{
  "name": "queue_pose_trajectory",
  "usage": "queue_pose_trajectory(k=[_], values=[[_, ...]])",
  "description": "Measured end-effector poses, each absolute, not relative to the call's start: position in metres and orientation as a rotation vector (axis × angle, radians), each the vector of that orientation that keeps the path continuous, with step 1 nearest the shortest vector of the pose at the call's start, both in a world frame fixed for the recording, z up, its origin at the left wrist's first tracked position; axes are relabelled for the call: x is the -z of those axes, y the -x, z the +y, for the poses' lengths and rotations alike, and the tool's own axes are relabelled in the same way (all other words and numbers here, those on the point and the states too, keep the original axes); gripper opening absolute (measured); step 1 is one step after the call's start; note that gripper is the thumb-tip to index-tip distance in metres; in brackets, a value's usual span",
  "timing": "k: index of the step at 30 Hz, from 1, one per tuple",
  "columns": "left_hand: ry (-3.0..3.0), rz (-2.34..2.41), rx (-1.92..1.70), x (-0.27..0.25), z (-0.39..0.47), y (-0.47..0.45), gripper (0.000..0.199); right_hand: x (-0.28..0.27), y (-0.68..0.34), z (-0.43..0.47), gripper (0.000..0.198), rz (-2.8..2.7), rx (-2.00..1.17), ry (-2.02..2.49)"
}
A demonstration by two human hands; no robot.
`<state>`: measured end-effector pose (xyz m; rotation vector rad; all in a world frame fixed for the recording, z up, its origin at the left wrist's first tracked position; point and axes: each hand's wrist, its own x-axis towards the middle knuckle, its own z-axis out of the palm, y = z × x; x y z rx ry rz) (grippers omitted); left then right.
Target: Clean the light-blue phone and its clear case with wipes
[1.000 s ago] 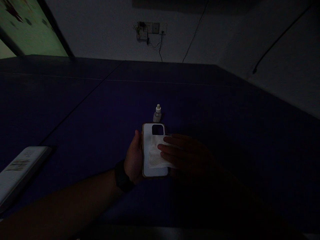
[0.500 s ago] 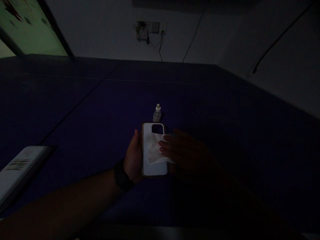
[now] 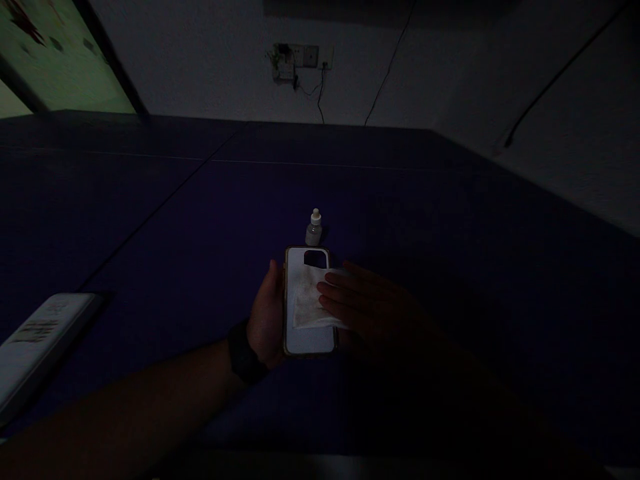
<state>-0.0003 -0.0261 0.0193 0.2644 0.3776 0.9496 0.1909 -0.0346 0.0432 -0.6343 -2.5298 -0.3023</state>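
On the dark table (image 3: 450,220), my left hand (image 3: 266,319) grips the phone case (image 3: 307,337) while my right hand (image 3: 373,308) presses a tissue (image 3: 306,301) flat, mid-wipe; its near end remains uncovered.

You see a small dropper bottle (image 3: 314,228) standing on the dark counter (image 3: 450,267), a flat white box (image 3: 35,343) lying far left.

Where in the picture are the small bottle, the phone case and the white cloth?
small bottle (image 3: 313,232): head view, on its body.
phone case (image 3: 309,339): head view, on its bare lower back.
white cloth (image 3: 306,303): head view, on its middle.
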Motion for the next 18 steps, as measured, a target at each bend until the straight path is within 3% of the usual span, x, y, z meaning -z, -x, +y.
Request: queue_pose_trajectory(k=[10, 18], values=[[-0.107, 0.359, -0.965, -0.022, -0.026, 0.000, 0.065, -0.036, -0.186, -0.038, 0.034, -2.406, 0.176, 0.667], [0.125, 0.121, -0.538, -0.013, -0.026, 0.011, 0.082, -0.035, -0.168, -0.045, 0.039, -2.677, 0.021, 0.423]])
